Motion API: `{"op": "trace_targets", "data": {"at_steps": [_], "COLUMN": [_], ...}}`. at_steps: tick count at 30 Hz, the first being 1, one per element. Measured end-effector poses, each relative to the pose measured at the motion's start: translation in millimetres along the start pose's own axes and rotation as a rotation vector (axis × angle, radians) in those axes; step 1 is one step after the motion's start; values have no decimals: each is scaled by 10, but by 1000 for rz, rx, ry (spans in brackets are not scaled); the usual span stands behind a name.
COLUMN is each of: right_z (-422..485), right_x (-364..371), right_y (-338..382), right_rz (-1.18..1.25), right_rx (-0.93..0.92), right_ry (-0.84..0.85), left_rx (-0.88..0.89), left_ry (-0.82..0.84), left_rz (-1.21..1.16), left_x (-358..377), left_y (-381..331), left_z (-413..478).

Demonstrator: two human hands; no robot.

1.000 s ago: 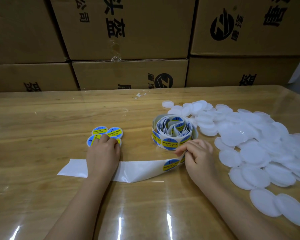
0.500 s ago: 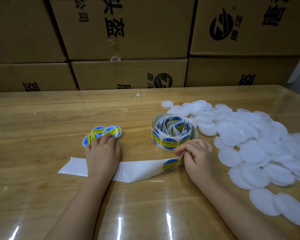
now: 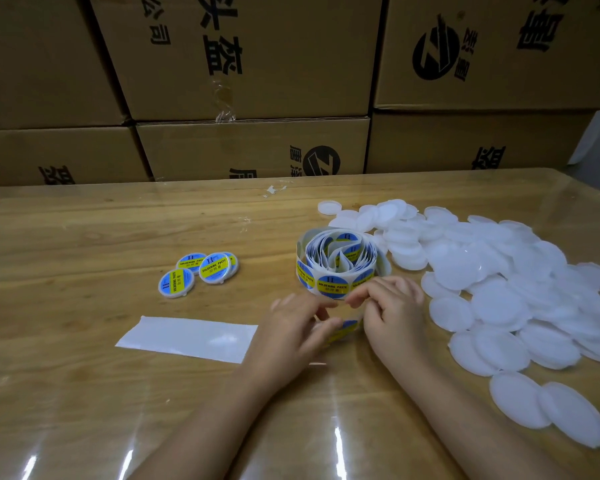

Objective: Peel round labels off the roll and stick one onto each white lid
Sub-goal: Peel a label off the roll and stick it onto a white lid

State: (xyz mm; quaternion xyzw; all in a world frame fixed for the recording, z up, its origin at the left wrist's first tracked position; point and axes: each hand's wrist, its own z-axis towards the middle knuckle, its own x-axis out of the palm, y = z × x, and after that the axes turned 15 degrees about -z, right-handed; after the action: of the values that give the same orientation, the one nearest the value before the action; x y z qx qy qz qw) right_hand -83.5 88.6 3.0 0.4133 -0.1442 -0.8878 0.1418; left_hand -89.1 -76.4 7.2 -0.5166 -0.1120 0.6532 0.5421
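The label roll [image 3: 336, 265] stands loosely coiled at the table's centre, showing blue and yellow round labels. Its white backing strip [image 3: 187, 337] trails left across the table. My right hand [image 3: 392, 310] has curled fingers pinching the strip just in front of the roll. My left hand [image 3: 291, 330], blurred, has thumb and forefinger closing on the edge of a label [image 3: 347, 326] on the strip between both hands. Several labelled lids [image 3: 201, 271] lie in a cluster to the left. A big heap of bare white lids [image 3: 492, 271] spreads over the right side.
Stacked cardboard boxes [image 3: 250, 64] form a wall along the table's far edge. The wooden table [image 3: 66, 237] has a glossy clear cover. A small scrap of torn film [image 3: 274, 190] lies near the back edge.
My left hand left the labelled lids and moved right to the label on the strip beside my right hand. The emptied backing strip now lies flat. My right hand stayed put.
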Motion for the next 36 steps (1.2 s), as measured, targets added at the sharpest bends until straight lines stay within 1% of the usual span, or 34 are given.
{"op": "trace_targets", "data": {"at_steps": [2, 6, 10, 11, 13, 15, 19, 21, 23, 27, 31, 33, 35, 36], "right_z": [10, 17, 57, 62, 62, 62, 47, 34, 34, 59, 47, 59, 90, 108], "right_x": [-5, -11, -1, 7, 7, -18, -35, -27, -17, 5, 27, 27, 17, 9], "right_y": [1, -22, -75, -85, -102, -111, -85, -61, -78, -127, -132, -125, -133, -156], "right_rz": [-5, -98, -260, -295, -340, -356, -283, -241, -190, -155, -152, -173, -237, -281], "right_rx": [-3, -8, -37, -44, -59, -65, -75, -100, -84, -54, -46, 22, 155, 223], "right_ry": [7, 45, 289, 331, 346, 288, 120, 78, 56, 41, -4, -61, -105, -97], "left_rx": [62, 138, 156, 157, 174, 187, 146, 131, 111, 27, -56, -121, -161, -179], "left_ry": [61, 73, 65, 64, 54, 32, -40, -86, -135, -205, -160, -142, -125, -123], "left_rz": [4, 111, 99, 97, 113, 138, 219, 280, 293, 187, 123, 36, -67, -126], "left_x": [-9, 30, 27, 31, 38, 31, -17, -46, -71, -106, -94, -87, -80, -83], "left_y": [24, 59, 56, 52, 49, 53, 69, 76, 85, 114, 152, 178, 198, 204], "left_z": [-15, -24, -38, -40, -46, -51, -24, -8, -2, 7, 12, 10, 8, 10]}}
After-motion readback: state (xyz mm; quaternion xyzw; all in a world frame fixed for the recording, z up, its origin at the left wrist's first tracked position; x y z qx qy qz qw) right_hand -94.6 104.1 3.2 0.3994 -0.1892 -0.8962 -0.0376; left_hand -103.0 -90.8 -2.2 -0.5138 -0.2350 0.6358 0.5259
